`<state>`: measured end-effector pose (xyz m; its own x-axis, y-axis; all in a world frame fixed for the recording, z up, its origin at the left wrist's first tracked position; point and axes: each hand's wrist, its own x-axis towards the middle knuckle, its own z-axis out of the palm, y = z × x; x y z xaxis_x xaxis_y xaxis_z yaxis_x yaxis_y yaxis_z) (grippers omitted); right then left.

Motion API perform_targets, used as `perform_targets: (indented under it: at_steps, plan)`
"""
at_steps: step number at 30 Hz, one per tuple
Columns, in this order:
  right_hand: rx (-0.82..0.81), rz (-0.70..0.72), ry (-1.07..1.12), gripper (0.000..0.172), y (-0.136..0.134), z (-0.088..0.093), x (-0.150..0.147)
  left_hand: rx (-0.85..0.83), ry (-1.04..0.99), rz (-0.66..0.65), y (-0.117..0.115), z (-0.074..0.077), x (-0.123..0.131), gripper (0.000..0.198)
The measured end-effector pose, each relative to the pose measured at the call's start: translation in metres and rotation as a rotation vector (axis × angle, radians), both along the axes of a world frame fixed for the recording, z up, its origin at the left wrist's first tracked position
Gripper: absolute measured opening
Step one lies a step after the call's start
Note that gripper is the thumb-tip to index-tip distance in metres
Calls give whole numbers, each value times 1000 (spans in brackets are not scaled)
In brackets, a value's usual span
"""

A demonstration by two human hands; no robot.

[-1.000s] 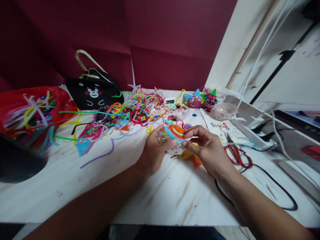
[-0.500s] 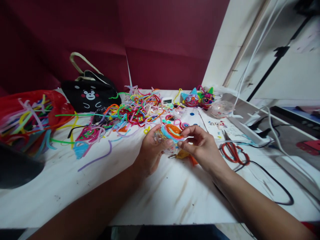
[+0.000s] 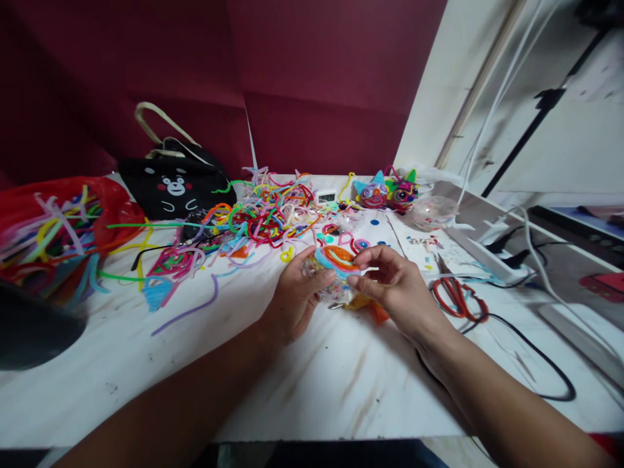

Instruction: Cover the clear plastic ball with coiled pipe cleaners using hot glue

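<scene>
A clear, colour-speckled plastic ball or bowl (image 3: 336,294) is held low over the table, its upper face covered by coiled fuzzy pipe cleaners (image 3: 337,255) in orange and light blue. My left hand (image 3: 292,292) is wrapped round its left side, thumb across the front. At the right edge, my right hand (image 3: 397,279) has thumb and forefinger closed in on the pipe cleaner; the exact grip between the fingertips is partly hidden. Beneath the hands lies a yellow and orange piece (image 3: 373,308), mostly covered.
A tangled heap of pipe cleaners (image 3: 273,211) spreads behind. Red-handled scissors (image 3: 458,299) and a black cable lie to the right. Two finished cat-like faces (image 3: 373,192) and a clear speckled bowl (image 3: 433,213) stand farther back. At left are a red bag (image 3: 121,221) and black bag (image 3: 170,188).
Both hands stay almost in place on the speckled piece. It appears tilted very slightly, and the right fingers have shifted a little at its edge.
</scene>
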<state>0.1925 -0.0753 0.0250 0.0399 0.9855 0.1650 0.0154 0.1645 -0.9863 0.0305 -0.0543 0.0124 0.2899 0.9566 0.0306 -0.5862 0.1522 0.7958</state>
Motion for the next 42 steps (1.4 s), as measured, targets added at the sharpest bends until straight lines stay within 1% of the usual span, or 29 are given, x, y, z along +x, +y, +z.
perform_targets:
  at_steps: [4, 13, 20, 23, 27, 30, 31, 34, 39, 42]
  plan:
    - [-6, 4, 18, 36, -1, 0, 0, 13, -6, -21, 0, 1, 0, 57]
    - [7, 27, 53, 31, -1, 0, 2, 18, 1, -38, 1, -1, -2, 52]
    - [19, 40, 65, 31, -2, 1, 5, 24, 4, -57, 1, 1, -2, 49]
    - [25, 13, 57, 29, -3, 3, 5, 19, -8, -67, 2, 1, -2, 48]
    - [96, -89, 42, 20, -2, 6, 7, 21, -35, -71, 4, -1, -3, 45]
    - [138, -127, 31, 7, 0, 7, 10, 19, -28, -47, 7, -3, -5, 47]
    - [148, -125, 36, 7, 0, 7, 11, 19, -25, -39, 8, -3, -6, 48]
    - [168, -115, 51, 11, 3, 6, 15, 28, -31, -42, 11, -4, -7, 55]
    - [164, -132, -25, 19, 5, 3, 19, 60, -52, -50, 14, -4, -10, 65]
    - [172, -143, -7, 21, 7, 1, 21, 59, -56, -42, 15, -3, -11, 70]
